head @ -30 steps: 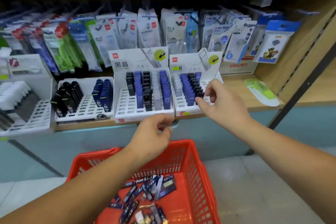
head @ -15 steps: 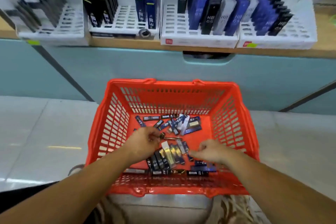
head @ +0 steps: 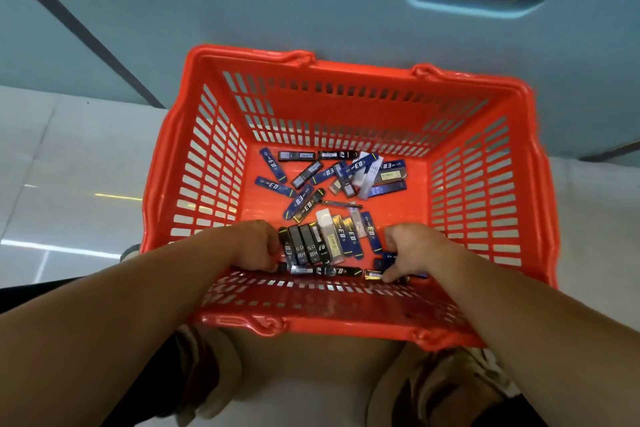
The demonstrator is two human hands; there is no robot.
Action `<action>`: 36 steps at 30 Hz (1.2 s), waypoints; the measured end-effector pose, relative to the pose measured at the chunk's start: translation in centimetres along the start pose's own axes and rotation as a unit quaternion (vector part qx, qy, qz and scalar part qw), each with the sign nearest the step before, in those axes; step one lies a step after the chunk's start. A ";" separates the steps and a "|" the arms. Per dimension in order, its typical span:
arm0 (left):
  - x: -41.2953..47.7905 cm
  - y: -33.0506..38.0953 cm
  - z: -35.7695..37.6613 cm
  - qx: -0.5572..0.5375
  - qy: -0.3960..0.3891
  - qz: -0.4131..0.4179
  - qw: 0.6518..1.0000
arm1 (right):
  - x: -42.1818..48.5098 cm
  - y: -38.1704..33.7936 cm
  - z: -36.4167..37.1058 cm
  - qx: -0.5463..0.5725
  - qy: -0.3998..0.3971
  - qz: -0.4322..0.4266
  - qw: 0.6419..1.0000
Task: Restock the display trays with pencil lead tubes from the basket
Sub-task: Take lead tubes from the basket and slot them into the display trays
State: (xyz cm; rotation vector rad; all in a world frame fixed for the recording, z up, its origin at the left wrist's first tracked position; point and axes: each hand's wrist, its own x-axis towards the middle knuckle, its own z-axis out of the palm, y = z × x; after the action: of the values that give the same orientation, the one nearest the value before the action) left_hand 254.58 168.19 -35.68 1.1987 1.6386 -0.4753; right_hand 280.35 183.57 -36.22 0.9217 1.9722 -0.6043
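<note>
**Two hands in one basket, about thirty tubes**

Two shoes (head: 211,371) show at the near edge, on pale floor. Above them stands one red basket (head: 311,322), with both forearms reaching over its near wall.

The left hand (head: 256,246) has its fingers curled in, knuckles against the outermost black tube. The right hand (head: 412,248) curls down onto tubes beside the near wall, one fingertip on a gold-ended tube. Whether either hand grips a tube cannot be told.

Between the hands about nine pencil lead tubes (head: 304,246) lie side by side, with a few more crosswise along the wall. Some sixteen lie scattered at the far end (head: 356,166). Beyond the basket is one teal cabinet front (head: 311,3).
</note>
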 end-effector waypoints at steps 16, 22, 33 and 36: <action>0.4 1.8 0.7 -0.218 0.012 0.042 0.975 | 0.4 -0.6 1.4 0.151 -0.060 -0.013 0.987; 1.0 3.0 0.1 -0.214 0.022 0.050 0.975 | -0.3 -1.7 1.3 0.178 -0.133 -0.013 0.975; 1.1 2.9 0.5 -0.305 -0.009 0.018 0.952 | 0.7 -3.1 1.4 0.479 -0.122 0.021 0.869; 0.9 3.0 0.3 -0.379 -0.019 0.015 0.925 | 1.1 -3.6 1.0 0.608 -0.117 0.001 0.785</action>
State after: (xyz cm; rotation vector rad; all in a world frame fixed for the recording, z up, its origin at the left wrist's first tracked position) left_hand 257.31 169.66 -35.88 0.6187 1.5451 0.1644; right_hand 277.61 181.04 -37.41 1.4552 1.1793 -1.9884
